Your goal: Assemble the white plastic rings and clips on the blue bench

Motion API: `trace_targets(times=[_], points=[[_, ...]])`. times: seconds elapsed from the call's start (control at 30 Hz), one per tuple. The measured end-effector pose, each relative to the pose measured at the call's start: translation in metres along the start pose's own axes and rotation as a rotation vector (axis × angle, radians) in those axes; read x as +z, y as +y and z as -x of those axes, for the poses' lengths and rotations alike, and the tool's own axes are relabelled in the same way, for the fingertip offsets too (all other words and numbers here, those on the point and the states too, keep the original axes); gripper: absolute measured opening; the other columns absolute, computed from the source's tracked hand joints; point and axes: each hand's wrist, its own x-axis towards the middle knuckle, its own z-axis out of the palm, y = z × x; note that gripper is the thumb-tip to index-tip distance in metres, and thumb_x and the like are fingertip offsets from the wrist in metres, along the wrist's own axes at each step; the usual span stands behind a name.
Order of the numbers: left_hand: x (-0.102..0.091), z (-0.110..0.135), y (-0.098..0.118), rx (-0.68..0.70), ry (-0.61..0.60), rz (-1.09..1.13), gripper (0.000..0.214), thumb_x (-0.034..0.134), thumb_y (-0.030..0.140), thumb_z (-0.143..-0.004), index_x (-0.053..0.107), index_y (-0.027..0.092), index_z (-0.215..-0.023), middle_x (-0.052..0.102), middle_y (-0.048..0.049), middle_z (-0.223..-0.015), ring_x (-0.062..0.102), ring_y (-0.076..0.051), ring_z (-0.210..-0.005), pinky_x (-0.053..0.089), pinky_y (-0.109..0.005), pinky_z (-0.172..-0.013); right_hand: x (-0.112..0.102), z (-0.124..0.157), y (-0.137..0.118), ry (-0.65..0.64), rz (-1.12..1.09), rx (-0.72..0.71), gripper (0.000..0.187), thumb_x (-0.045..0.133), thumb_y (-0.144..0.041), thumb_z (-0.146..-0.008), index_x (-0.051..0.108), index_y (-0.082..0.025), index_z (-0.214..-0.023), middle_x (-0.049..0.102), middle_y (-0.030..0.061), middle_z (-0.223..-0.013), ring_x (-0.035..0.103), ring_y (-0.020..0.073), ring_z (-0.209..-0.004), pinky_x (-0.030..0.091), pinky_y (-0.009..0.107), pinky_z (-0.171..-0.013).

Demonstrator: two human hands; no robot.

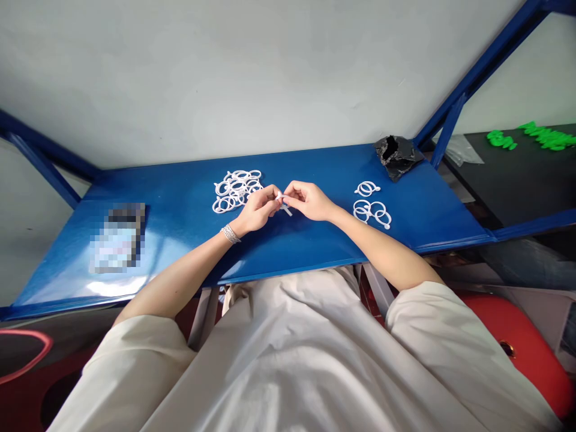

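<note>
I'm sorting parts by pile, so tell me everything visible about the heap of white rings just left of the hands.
The heap of white rings lies on the blue table, toward the wall. It looks like thin plastic hoops, some with small tabs, overlapping loosely and flat in a rough cluster. The left hand sits right at its near edge; whether they touch is unclear.

Bright, even light (glare on tabletop [108,282]), edges strongly warped.
</note>
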Motion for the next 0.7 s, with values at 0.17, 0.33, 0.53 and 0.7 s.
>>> trace_targets(times=[0.17, 0.33, 0.53, 0.7], points=[[-0.002, 0.000, 0.007, 0.007, -0.109, -0.002, 0.012, 0.056, 0.029, -0.085, 0.054, 0.020, -0.077, 0.053, 0.0030, -0.061, 0.047, -0.011, -0.053, 0.039, -0.026, -0.053, 0.004, -0.001, 0.004, -0.085, -0.132, -0.022, 0.052, 0.073, -0.069, -0.090, 0.059, -0.020, -0.080, 0.059, -0.0018, -0.070, 0.049, 0.0124, -0.062, 0.040, 0.027, -0.059], [-0.001, 0.001, 0.013, 0.023, -0.158, -0.074, 0.012, 0.051, 0.028, -0.084, 0.052, 0.019, -0.075, 0.051, 0.0032, -0.062, 0.044, -0.011, -0.055, 0.037, -0.026, -0.056, 0.003, -0.001, 0.005, -0.125, -0.129, -0.041, 0.057, 0.074, -0.070, -0.091, 0.054, -0.019, -0.075, 0.053, -0.0037, -0.065, 0.044, 0.0092, -0.058, 0.035, 0.024, -0.056], [0.000, 0.001, 0.013, 0.044, -0.183, -0.128, 0.011, 0.050, 0.026, -0.083, 0.051, 0.019, -0.074, 0.051, 0.0027, -0.064, 0.045, -0.012, -0.059, 0.037, -0.027, -0.060, 0.002, 0.001, 0.006, -0.137, -0.116, -0.039, 0.052, 0.073, -0.063, -0.094, 0.052, -0.019, -0.075, 0.057, -0.0022, -0.067, 0.048, 0.0101, -0.060, 0.038, 0.024, -0.059], [-0.001, 0.001, 0.011, 0.055, -0.189, -0.155, 0.012, 0.049, 0.026, -0.085, 0.050, 0.019, -0.075, 0.054, 0.0018, -0.068, 0.046, -0.012, -0.061, 0.039, -0.027, -0.062, 0.003, 0.001, 0.007, -0.138, -0.097, -0.037, 0.052, 0.073, -0.062, -0.094, 0.051, -0.019, -0.074, 0.056, -0.0026, -0.067, 0.047, 0.0097, -0.059, 0.036, 0.024, -0.057]])
